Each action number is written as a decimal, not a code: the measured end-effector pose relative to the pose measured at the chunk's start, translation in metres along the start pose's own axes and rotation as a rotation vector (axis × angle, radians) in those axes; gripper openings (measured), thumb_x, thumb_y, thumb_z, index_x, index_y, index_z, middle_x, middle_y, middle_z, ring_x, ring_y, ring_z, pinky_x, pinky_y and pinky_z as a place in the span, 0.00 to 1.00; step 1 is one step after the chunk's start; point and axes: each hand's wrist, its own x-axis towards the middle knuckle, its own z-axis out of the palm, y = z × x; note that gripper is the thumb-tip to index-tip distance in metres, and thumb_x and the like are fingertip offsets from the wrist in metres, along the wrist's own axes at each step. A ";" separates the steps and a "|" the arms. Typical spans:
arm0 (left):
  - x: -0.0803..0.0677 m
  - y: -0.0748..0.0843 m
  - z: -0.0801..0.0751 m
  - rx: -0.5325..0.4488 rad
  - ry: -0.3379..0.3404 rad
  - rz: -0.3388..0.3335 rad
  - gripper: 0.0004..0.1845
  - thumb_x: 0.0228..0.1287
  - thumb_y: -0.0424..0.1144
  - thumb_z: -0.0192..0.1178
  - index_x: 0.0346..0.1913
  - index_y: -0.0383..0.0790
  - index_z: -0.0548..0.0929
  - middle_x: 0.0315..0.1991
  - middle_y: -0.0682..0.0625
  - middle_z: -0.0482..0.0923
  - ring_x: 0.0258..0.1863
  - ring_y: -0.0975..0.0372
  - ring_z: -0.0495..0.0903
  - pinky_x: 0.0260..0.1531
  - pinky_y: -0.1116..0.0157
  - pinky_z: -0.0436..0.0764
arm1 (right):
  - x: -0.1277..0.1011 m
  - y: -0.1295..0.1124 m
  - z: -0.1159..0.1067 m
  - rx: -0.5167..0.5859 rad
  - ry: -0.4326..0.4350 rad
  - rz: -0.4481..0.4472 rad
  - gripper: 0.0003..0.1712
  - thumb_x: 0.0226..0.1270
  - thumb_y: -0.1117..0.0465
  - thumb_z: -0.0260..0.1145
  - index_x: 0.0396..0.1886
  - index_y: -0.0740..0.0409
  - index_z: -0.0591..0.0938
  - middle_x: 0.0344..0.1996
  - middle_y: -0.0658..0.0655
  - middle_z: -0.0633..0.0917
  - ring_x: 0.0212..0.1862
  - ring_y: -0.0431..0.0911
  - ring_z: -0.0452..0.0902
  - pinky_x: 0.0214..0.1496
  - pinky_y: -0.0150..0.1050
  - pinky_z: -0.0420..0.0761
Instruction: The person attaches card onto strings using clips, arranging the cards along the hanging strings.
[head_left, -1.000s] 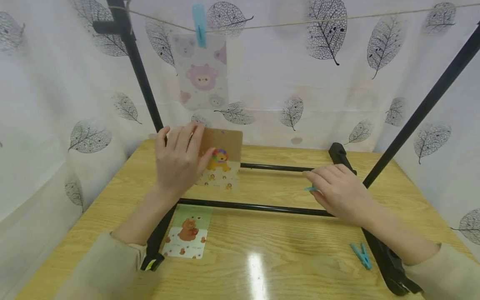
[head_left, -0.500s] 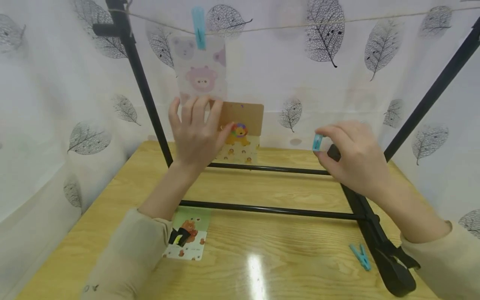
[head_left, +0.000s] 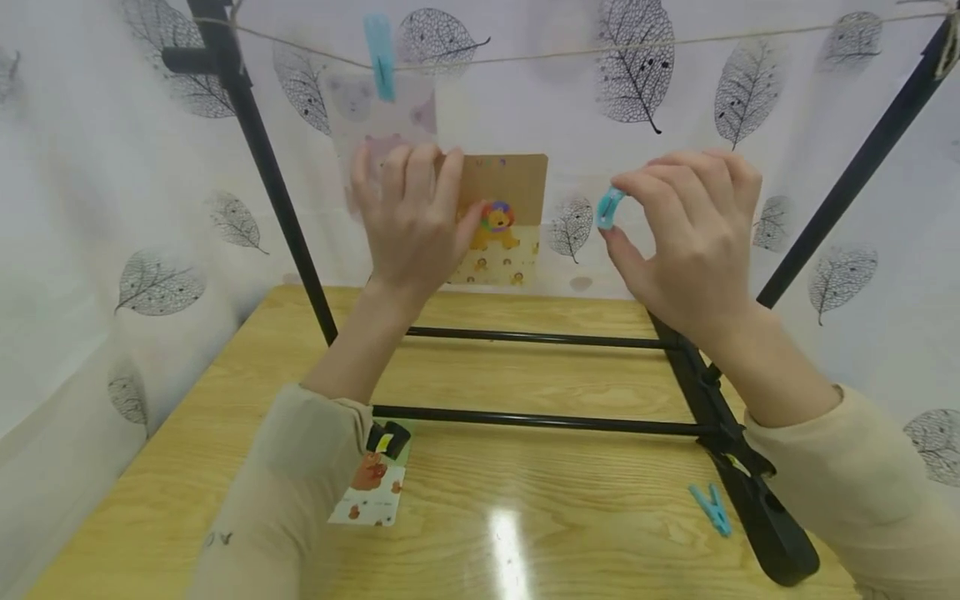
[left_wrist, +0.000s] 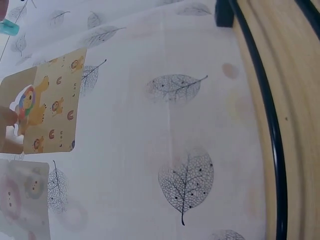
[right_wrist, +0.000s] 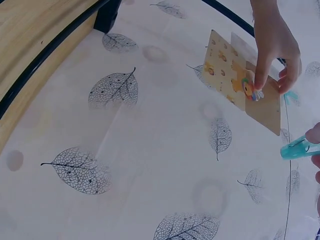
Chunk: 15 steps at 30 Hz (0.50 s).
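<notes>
The pale wooden surface (head_left: pixel 570 467) showed clear grain under a glossy coat that threw back a bright glare. The black metal frame tubes (head_left: pixel 540 421) looked smooth and matt. The brown-topped lion card (head_left: pixel 506 221) was matt paperboard, the small turquoise clothespin (head_left: pixel 608 208) smooth plastic, the thin beige string (head_left: pixel 675 37) rough twine, the leaf-printed white backdrop (head_left: pixel 97 208) soft cloth.
</notes>
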 end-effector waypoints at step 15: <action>0.030 -0.009 0.007 0.036 0.081 0.002 0.20 0.61 0.50 0.57 0.46 0.36 0.78 0.43 0.42 0.75 0.46 0.51 0.69 0.62 0.47 0.51 | 0.042 0.002 0.033 0.053 0.031 -0.071 0.13 0.54 0.62 0.62 0.37 0.65 0.78 0.33 0.62 0.79 0.45 0.57 0.70 0.57 0.48 0.57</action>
